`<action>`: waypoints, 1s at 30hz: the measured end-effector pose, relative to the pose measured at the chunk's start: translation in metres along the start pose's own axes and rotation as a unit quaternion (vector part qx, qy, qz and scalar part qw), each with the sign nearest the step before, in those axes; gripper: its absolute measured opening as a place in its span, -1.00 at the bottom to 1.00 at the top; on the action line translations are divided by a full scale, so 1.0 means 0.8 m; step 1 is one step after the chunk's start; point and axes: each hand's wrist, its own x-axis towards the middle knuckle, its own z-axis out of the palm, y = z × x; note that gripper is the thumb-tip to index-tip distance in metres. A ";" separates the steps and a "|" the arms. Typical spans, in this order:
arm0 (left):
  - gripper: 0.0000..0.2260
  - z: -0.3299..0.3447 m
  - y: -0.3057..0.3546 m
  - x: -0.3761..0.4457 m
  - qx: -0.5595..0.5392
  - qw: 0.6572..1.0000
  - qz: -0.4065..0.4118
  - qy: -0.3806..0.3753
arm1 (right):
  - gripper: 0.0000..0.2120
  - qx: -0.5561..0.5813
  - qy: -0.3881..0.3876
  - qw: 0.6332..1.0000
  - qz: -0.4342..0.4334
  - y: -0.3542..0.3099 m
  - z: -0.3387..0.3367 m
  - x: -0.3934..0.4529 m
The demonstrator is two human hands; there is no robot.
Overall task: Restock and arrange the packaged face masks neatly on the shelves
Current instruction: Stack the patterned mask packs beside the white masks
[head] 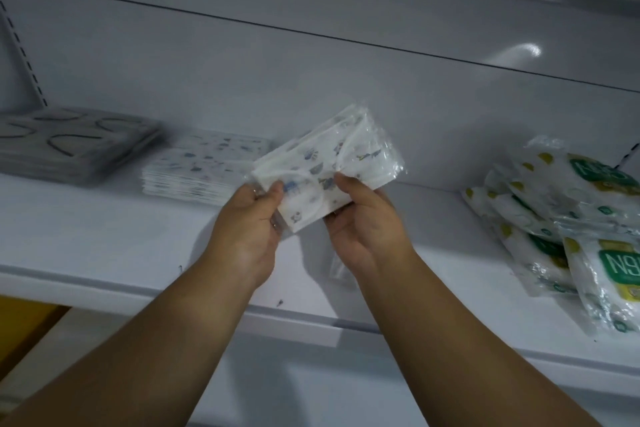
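Both my hands hold one clear plastic pack of white printed face masks (346, 156) above the white shelf (104, 243), tilted up to the right. My left hand (249, 218) grips its lower left end. My right hand (360, 215) pinches its lower edge, thumb on top. Left of the pack, a stack of the same printed masks (197, 166) lies flat on the shelf. Further left sits a stack of grey mask packs (69, 146).
A loose pile of white and green N95 mask packs (568, 218) lies at the shelf's right end, some overhanging the front edge. The shelf's back panel (311, 73) rises behind. A yellow surface (24, 319) shows below the shelf at the left.
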 end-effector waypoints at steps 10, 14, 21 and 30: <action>-0.89 -0.146 0.110 0.016 0.436 0.893 0.108 -0.018 | -0.70 -0.359 0.042 0.926 -0.114 0.060 0.048 -0.012; -0.86 -0.183 0.129 0.017 0.464 0.877 0.091 -0.081 | -0.73 -0.385 0.076 0.913 -0.109 0.104 0.064 -0.022; -0.92 -0.209 0.130 0.021 0.512 0.849 0.072 -0.106 | -0.90 -0.442 0.135 0.881 -0.103 0.125 0.069 -0.036; -0.83 -0.194 0.121 0.018 0.270 0.960 -0.014 -0.068 | -0.78 -0.373 0.203 0.894 -0.146 0.131 0.089 -0.037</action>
